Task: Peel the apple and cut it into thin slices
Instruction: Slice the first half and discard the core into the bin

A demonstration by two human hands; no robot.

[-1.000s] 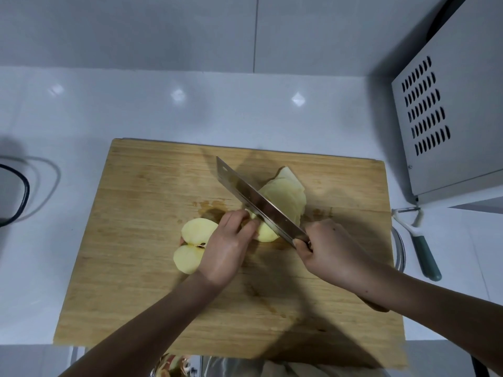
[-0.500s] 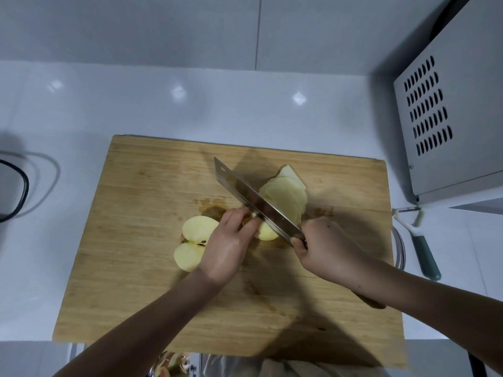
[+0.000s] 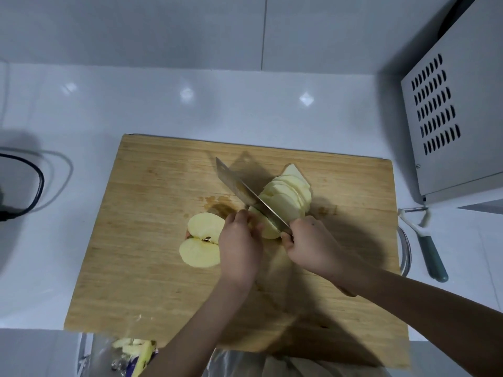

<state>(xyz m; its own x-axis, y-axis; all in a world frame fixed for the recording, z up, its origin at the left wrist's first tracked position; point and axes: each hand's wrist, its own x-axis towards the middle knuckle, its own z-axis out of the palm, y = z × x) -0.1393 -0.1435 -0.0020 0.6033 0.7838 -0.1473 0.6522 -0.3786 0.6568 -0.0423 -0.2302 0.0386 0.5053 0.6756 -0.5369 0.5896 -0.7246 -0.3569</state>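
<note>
On the wooden cutting board (image 3: 152,268) lies a peeled apple half (image 3: 202,240), cut face up with seeds showing. To its right my left hand (image 3: 239,248) holds down the remaining piece of the other half (image 3: 268,227) with curled fingers. My right hand (image 3: 313,246) grips the handle of a cleaver (image 3: 245,195), whose blade runs diagonally down through that piece. Behind the blade several thin slices (image 3: 288,194) lean in a fanned row.
A grey vented appliance (image 3: 451,112) stands at the right. A peeler (image 3: 424,240) with a green handle lies on the white counter beside a bowl rim (image 3: 405,251). A black cable (image 3: 30,183) loops at the left. Peel scraps (image 3: 136,352) sit below the board's front edge.
The cleaver blade has shifted slightly toward my left hand along the apple piece. The row of slices behind it has grown. Both hands stay in nearly the same place.
</note>
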